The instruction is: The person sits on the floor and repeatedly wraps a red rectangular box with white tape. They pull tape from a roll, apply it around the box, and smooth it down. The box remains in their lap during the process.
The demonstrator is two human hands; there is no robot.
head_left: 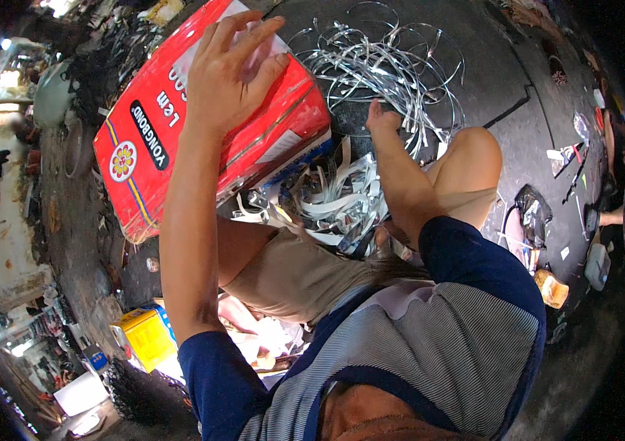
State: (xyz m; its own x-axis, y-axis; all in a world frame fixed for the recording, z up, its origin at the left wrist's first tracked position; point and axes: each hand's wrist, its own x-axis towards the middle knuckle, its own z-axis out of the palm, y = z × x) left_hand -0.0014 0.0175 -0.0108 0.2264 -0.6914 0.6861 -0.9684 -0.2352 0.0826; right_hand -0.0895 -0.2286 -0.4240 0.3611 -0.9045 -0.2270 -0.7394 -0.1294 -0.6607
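My left hand (230, 70) lies with fingers spread on the top face of a large red cardboard box (180, 136) that leans tilted on the dark floor. My right hand (384, 121) reaches down past my knee toward a tangle of shiny metal strips (378, 62); its fingers are hidden, so whether it holds any strip is unclear. More bent silver strips (334, 202) pile up between my legs below the box.
A small yellow box (143, 334) and white papers lie at the lower left. Scraps, a black bag (533, 209) and small tools are scattered on the dark concrete floor (503, 66) to the right. A cluttered shop area runs along the left edge.
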